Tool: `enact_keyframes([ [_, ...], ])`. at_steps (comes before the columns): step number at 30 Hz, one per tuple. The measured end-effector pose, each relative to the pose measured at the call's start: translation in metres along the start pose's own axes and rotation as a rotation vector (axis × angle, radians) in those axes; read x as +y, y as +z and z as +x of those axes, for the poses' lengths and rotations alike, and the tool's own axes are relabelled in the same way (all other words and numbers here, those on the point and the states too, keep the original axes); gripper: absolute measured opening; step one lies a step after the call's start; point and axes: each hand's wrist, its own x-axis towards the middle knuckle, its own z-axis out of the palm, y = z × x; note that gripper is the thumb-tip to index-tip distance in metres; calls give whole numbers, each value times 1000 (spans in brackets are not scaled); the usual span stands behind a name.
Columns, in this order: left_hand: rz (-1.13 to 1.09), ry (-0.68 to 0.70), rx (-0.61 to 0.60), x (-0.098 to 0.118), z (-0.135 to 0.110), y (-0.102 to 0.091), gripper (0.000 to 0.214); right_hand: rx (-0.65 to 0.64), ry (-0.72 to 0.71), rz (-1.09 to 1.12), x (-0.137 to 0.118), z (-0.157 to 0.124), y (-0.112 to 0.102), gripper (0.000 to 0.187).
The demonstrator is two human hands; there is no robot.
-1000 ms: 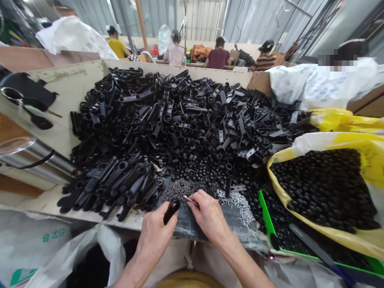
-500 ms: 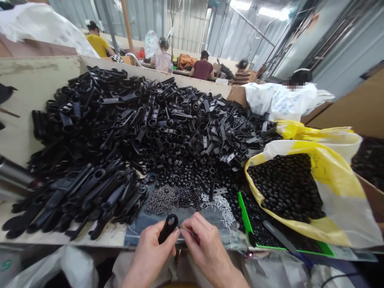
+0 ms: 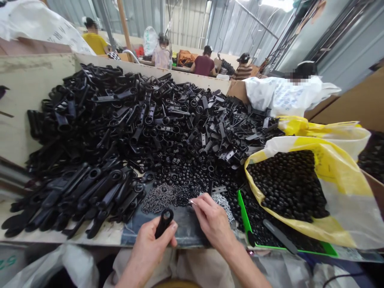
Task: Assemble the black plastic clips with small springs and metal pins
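Note:
My left hand (image 3: 156, 236) is closed around a black plastic handle piece (image 3: 164, 224), its ring-shaped end pointing up. To the right, my right hand (image 3: 211, 218) reaches over the worktop with thumb and fingers pinched together. A bright speck shows at those fingertips, too small to name. They are close to a pile of tiny black parts (image 3: 187, 195). Beside that pile lie dull grey screws (image 3: 160, 198) on the left and shiny silver pins (image 3: 223, 203) on the right, partly hidden by my right hand.
A large heap of black plastic parts (image 3: 120, 108) fills the bench's back. Finished-looking long black pieces (image 3: 84, 196) lie at left. At right stand a green tray (image 3: 244, 216) and a yellow-white bag (image 3: 345, 192) of black beads. Several people sit beyond the bench.
My right hand has moved away from the handle piece, forward and right to the small parts. My left hand has shifted slightly left, still holding the piece.

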Motion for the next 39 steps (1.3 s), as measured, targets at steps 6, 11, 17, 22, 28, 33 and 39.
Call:
enact_keyframes([
  [6,-89,5,4,-12,2,-8,40,-84,-62,-102,11,-12,6,28],
  [11,-119,10,16,-18,3,-8,40,1,-39,76,19,-26,-8,27],
  [17,-324,-58,119,-3,-1,-10,44,67,-22,99,17,-22,-9,24],
  [22,-497,-63,98,14,-4,-18,39,58,-25,181,5,-24,-9,21],
  [28,-498,-27,62,18,-11,-47,31,-302,-48,447,-22,-39,-2,14],
  [33,-496,-17,109,19,-31,-79,27,-534,-95,536,-51,-44,13,19],
  [39,-515,5,179,21,-51,-88,25,-693,-424,414,-85,-37,91,18],
])
